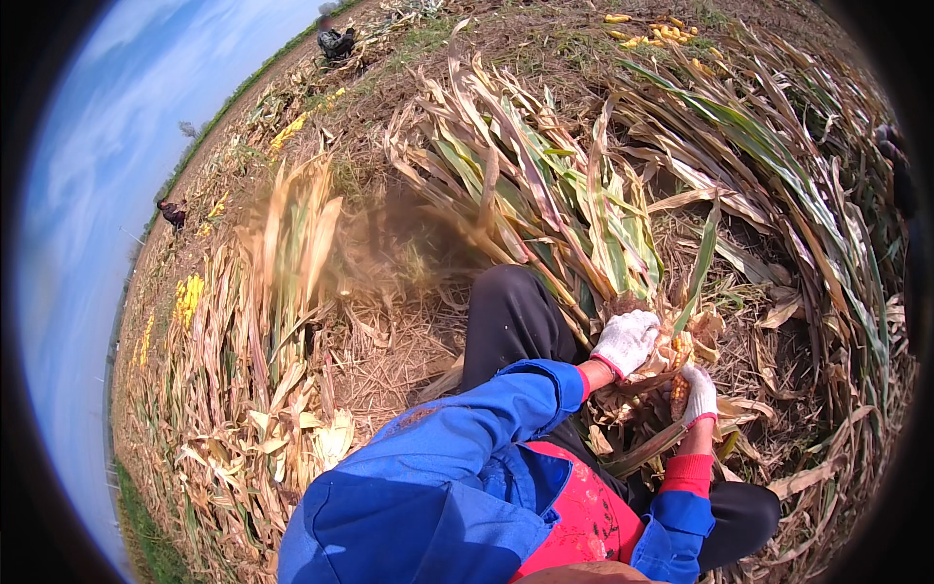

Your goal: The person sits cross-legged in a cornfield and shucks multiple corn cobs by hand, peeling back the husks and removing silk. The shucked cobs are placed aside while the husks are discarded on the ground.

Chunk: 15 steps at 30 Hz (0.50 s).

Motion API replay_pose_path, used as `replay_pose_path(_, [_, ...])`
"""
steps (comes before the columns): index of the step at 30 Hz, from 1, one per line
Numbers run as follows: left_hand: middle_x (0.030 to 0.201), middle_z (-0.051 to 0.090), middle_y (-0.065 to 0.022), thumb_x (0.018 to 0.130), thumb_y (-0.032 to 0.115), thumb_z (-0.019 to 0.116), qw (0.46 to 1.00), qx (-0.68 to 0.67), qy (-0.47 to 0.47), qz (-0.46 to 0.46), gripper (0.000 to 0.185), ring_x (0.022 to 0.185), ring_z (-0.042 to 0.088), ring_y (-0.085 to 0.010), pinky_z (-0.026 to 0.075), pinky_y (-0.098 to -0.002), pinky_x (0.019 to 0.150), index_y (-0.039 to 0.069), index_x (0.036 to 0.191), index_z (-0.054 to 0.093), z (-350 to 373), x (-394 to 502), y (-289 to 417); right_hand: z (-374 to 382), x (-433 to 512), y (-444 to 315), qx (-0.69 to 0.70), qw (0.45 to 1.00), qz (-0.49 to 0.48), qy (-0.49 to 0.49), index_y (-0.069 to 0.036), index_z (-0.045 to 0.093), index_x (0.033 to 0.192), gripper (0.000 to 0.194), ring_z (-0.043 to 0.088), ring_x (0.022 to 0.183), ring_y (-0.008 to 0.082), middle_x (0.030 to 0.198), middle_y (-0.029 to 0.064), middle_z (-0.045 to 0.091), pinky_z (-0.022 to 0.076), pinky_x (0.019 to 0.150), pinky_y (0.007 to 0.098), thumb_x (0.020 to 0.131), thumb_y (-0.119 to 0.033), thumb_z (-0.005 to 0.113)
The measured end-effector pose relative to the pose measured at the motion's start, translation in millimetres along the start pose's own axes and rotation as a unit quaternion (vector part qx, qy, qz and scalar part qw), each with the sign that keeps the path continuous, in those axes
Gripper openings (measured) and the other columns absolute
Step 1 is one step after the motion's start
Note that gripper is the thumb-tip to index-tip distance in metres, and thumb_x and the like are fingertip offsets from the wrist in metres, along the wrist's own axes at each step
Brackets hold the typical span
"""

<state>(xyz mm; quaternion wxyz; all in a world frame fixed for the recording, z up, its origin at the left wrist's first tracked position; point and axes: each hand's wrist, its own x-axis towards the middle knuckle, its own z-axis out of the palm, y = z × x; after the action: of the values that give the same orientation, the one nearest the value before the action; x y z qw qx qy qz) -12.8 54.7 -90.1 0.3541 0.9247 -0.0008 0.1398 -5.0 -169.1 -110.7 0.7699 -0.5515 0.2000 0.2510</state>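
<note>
My left hand (626, 343), in a white knit glove with a red cuff, is closed on the dry corn husk (662, 352) beside an ear. The partly bared corn ear (680, 379) shows yellow kernels and a darker, brownish lower end. Around its right side curl the gloved fingers of my right hand (700, 396). Loose pale husks lie about and below both hands. A bundle of cut corn stalks (540, 197) with dry and green leaves stretches away just beyond my left hand. My bent knee (511, 299) in dark trousers is next to it.
More cut stalks (795, 168) lie to the right. Stalks with opened husks (270, 350) lie in a row at left. Yellow ears (657, 33) are heaped at the far right, others (188, 298) at far left. Two distant people (336, 42) are low in the field.
</note>
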Motion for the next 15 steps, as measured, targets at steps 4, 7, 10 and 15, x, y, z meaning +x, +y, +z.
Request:
replay_pose_path(4, [0.108,0.072,-0.0142,0.099,0.026,0.064,1.0,-0.006,0.003,0.003,0.022,0.102,0.069,-0.0373,0.054,-0.0484,0.092,0.01,0.11,0.072,-0.1,0.1,0.0,0.2,1.3,0.4,-0.004,1.0,-0.001,-0.003,-0.001,0.061,0.13,0.036,0.07,0.066,0.0208,0.091,0.0086,0.071,0.0602,0.055,0.0348,0.098,-0.019,0.065])
replay_pose_path(7, [0.108,0.072,-0.0144,0.099,0.026,0.064,1.0,-0.007,0.002,0.002,0.021,0.102,0.069,-0.0375,0.054,-0.0486,0.093,0.01,0.11,0.072,-1.1,-0.2,0.3,0.4,1.0,0.4,0.001,1.0,-0.002,-0.002,-0.002,0.061,0.128,0.035,0.069,0.065,0.0201,0.09,0.0078,0.071,0.0599,0.055,0.0346,0.098,-0.019,0.066])
replay_pose_path(10, [0.108,0.072,-0.0145,0.099,0.026,0.064,1.0,-0.009,0.001,0.0,0.021,0.102,0.069,-0.0375,0.054,-0.0488,0.093,0.01,0.11,0.072,-1.3,-0.1,0.5,0.9,-1.4,0.0,0.004,1.0,-0.004,0.0,-0.002,0.062,0.126,0.033,0.068,0.063,0.0197,0.088,0.0069,0.07,0.0595,0.054,0.0341,0.098,-0.019,0.066])
replay_pose_path(15, [0.109,0.072,-0.0146,0.099,0.026,0.064,1.0,-0.002,0.002,0.0,0.021,0.103,0.069,-0.0375,0.053,-0.0487,0.093,0.01,0.11,0.072,0.0,-0.2,0.3,2.4,-1.8,-0.6,0.003,1.0,-0.009,0.005,-0.004,0.063,0.124,0.031,0.068,0.06,0.0196,0.086,0.0061,0.07,0.0587,0.053,0.0333,0.098,-0.019,0.066])
